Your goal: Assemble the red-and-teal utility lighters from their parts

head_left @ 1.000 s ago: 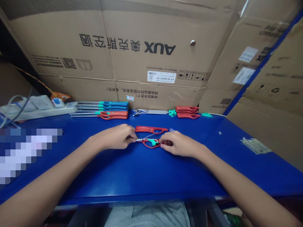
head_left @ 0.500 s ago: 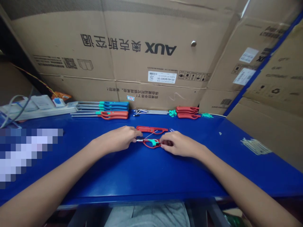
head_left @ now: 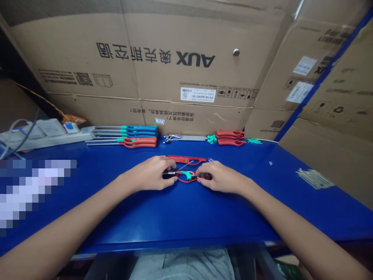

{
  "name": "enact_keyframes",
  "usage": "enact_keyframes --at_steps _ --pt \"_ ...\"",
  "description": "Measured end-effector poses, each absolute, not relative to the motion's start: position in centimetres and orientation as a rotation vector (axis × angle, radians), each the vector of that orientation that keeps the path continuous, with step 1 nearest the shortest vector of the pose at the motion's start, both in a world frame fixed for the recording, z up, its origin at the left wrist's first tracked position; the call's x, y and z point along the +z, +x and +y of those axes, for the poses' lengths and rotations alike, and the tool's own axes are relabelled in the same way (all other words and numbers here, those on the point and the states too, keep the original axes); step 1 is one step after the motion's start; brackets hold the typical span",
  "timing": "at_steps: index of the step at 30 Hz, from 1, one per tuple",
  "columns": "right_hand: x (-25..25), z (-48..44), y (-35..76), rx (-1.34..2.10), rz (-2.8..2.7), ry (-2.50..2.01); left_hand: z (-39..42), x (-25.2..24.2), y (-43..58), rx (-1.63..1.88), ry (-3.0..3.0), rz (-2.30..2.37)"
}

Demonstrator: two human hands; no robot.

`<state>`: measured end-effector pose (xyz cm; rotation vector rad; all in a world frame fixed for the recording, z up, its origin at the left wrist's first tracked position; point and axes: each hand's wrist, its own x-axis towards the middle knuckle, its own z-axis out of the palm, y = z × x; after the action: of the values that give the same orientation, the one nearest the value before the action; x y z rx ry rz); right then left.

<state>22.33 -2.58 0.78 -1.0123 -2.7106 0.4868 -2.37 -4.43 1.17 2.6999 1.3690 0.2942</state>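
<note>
On the blue table in front of me lies an opened red lighter casing half (head_left: 184, 180) with a green trigger (head_left: 189, 176) and thin wires in it. My left hand (head_left: 159, 173) is around its left end, thumb on the near side and fingers on the far side, with a short piece of metal rod showing between them. At the right end, my right hand (head_left: 211, 175) pinches the casing with curled fingers that hide that end. Just behind lies another red casing half (head_left: 185, 159), its hollow side facing up, with a thin clear strip (head_left: 185, 166) slanting from it.
Finished-looking lighters (head_left: 140, 136) in blue and red are stacked at the back left, beside a power strip (head_left: 78, 134). Metal rods (head_left: 192, 138), green caps (head_left: 211, 139), red casings (head_left: 230, 138) and green triggers (head_left: 254, 141) line the cardboard wall (head_left: 163, 85). Thin pale sticks (head_left: 314, 179) lie right.
My left thumb has moved down to the near side of the casing, widening the gap between thumb and fingers. My right hand stays at the right end, barely shifted.
</note>
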Motion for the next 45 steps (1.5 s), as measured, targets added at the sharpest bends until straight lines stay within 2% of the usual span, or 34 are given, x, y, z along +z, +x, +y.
enact_keyframes --at_steps 6,18,45 --pt "0.7 -2.5 22.5 0.464 -2.723 -0.975 -3.8 -0.4 -1.8 0.43 2.589 1.335" --pt "1.1 -2.7 22.8 0.474 -2.643 -0.882 -4.8 -0.4 -1.2 0.375 2.641 1.134" --pt "1.3 -3.4 22.2 0.613 -2.753 -0.86 -4.8 -1.0 -1.2 0.487 2.542 1.057"
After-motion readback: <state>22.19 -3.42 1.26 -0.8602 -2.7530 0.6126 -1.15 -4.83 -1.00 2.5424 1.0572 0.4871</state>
